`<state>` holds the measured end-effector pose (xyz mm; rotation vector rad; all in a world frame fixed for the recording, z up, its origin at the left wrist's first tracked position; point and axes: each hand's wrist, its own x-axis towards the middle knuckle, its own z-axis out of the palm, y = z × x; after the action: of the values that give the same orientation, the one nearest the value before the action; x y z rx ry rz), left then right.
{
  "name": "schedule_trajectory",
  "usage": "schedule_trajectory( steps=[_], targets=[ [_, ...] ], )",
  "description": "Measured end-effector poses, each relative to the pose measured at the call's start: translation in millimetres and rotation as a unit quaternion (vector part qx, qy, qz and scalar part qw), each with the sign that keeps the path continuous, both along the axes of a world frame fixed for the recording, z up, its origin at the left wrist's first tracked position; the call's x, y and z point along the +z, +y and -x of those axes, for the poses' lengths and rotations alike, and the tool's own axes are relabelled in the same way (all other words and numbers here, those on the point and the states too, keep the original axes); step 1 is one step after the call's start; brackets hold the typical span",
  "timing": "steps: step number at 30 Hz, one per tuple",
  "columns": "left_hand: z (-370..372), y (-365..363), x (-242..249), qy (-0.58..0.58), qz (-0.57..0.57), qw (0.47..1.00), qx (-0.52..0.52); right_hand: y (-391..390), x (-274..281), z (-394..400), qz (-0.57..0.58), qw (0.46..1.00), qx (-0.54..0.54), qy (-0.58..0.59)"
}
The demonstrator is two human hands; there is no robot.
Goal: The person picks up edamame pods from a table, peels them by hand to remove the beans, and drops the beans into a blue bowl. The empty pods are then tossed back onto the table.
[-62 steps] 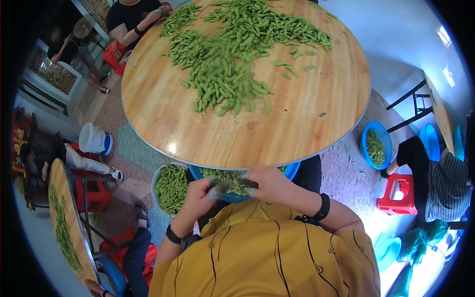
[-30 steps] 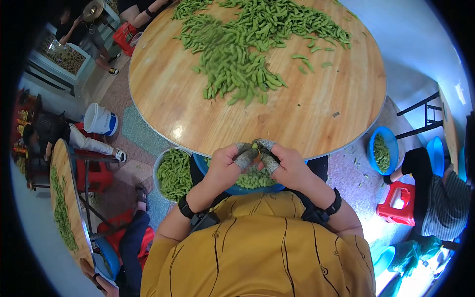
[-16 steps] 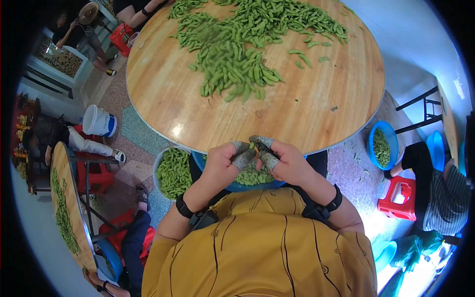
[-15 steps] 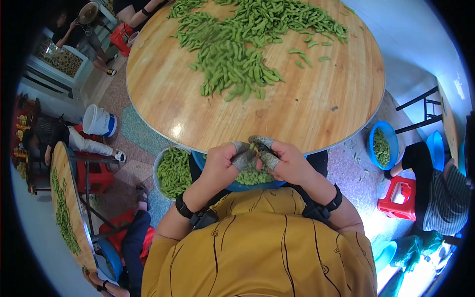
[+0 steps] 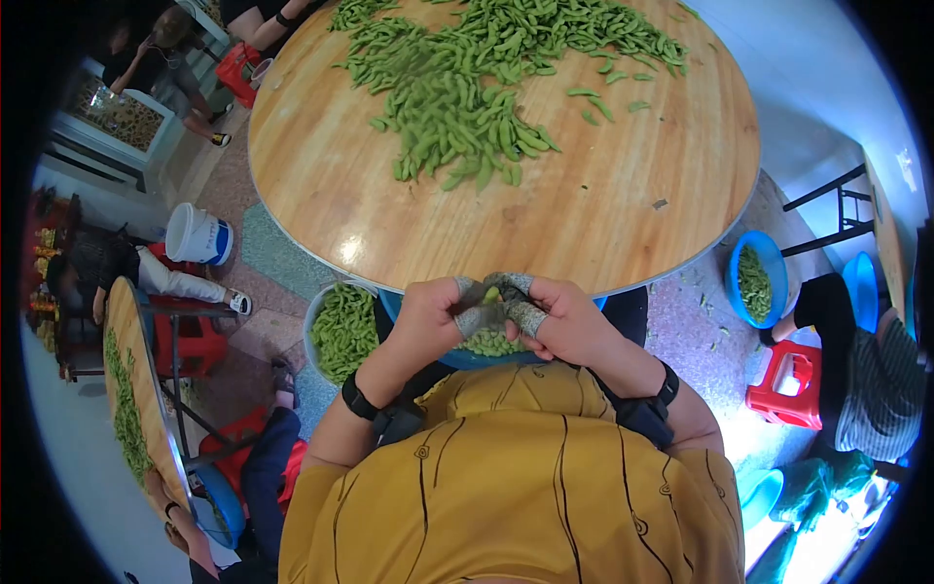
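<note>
My left hand (image 5: pixel 435 313) and my right hand (image 5: pixel 562 316) meet just off the near table edge, with grey covers on thumbs and fingers. Their fingertips pinch a green edamame pod (image 5: pixel 492 293) between them. Below them is a blue basin (image 5: pixel 465 360) holding pale green shelled beans (image 5: pixel 489 344), partly hidden by my hands. To the left of the basin, a light-coloured tub is full of whole edamame pods (image 5: pixel 344 333). A large heap of pods (image 5: pixel 457 122) covers the far part of the round wooden table (image 5: pixel 545 219).
A white bucket (image 5: pixel 199 236) stands on the floor at left. Another table (image 5: pixel 161 428) with pods is at far left, with a person's arm (image 5: pixel 190 535) near it. On the right are a blue basin of pods (image 5: pixel 757 282), a red stool (image 5: pixel 786 384) and a seated person.
My hands have shifted slightly, and the pod between my fingertips shows more clearly. At lower left, the other person's arm has reached farther up along the table.
</note>
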<state>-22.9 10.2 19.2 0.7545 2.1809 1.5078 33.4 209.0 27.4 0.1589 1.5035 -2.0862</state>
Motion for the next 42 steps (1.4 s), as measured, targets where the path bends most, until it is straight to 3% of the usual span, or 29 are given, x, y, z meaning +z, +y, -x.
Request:
schedule_trajectory(
  steps=[1,5,7,8,9,10,13,14,16,20,22,26,28,31,35,38,40,41,42],
  targets=[
    [0.8,1.4,6.4,0.216,0.103,0.971,-0.024,-0.3,-0.6,-1.1,-0.026,0.999,-0.004,0.025],
    [-5.2,5.1,-8.6,0.316,0.147,0.937,0.002,-6.2,-5.2,-5.4,-0.062,0.993,-0.037,0.092],
    [-7.4,8.6,-14.8,0.235,0.038,0.971,0.037,-6.9,-5.7,-6.8,-0.073,0.990,-0.058,0.109],
    [-9.5,7.6,-14.5,0.235,0.038,0.971,0.036,-5.4,-7.2,-7.6,-0.073,0.990,-0.059,0.108],
    [-11.9,4.9,-14.0,-0.020,-0.024,0.998,0.053,-2.8,-9.7,-8.2,-0.047,0.995,-0.047,0.074],
    [-13.4,2.7,-13.7,-0.274,-0.083,0.956,0.066,-0.1,-11.2,-8.8,-0.020,0.998,-0.034,0.039],
    [-14.7,-0.2,-16.8,-0.351,-0.118,0.928,0.030,10.3,-9.7,-6.0,0.006,1.000,-0.001,-0.026],
    [-14.9,-0.3,-14.7,-0.351,-0.118,0.928,0.030,8.5,-16.8,-5.4,0.006,1.000,0.000,-0.026],
    [-17.0,-0.1,-8.8,-0.149,-0.003,0.989,-0.021,1.3,-33.5,-5.2,-0.187,0.947,-0.100,0.242],
    [-14.2,-3.2,-7.3,-0.138,0.027,0.988,-0.063,5.4,-24.4,2.8,-0.285,0.914,-0.019,0.287],
    [-15.0,-5.5,-3.5,-0.101,0.059,0.990,-0.079,2.7,-18.0,4.0,-0.404,0.838,0.022,0.366],
    [-19.2,-6.5,-6.2,-0.080,0.031,0.995,-0.045,-5.1,-27.1,-0.3,-0.405,0.818,-0.015,0.409],
    [-19.6,-8.0,-10.4,-0.015,0.063,0.997,-0.033,-9.4,-27.1,-1.5,-0.350,0.825,-0.063,0.438],
    [-13.7,-10.8,-4.3,-0.023,0.154,0.986,-0.068,-3.8,-33.1,0.0,-0.369,0.811,0.014,0.454],
    [-18.4,-14.1,-9.6,-0.038,0.078,0.995,-0.040,-2.9,-29.2,-0.9,-0.363,0.845,0.006,0.393],
    [-21.2,-16.8,-11.8,-0.123,0.022,0.992,0.023,-4.3,-30.7,-4.9,-0.394,0.809,-0.024,0.436],
    [-21.7,-18.9,-13.4,-0.159,-0.023,0.986,0.035,-5.6,-31.0,-8.5,-0.256,0.925,-0.067,0.273],
    [-22.1,-18.4,-13.0,-0.159,-0.024,0.986,0.035,-5.2,-28.1,-7.2,-0.256,0.925,-0.066,0.273],
    [-22.4,-17.1,-12.0,-0.156,-0.035,0.987,0.028,-4.3,-22.6,-4.6,-0.203,0.965,-0.035,0.160]
  ],
)
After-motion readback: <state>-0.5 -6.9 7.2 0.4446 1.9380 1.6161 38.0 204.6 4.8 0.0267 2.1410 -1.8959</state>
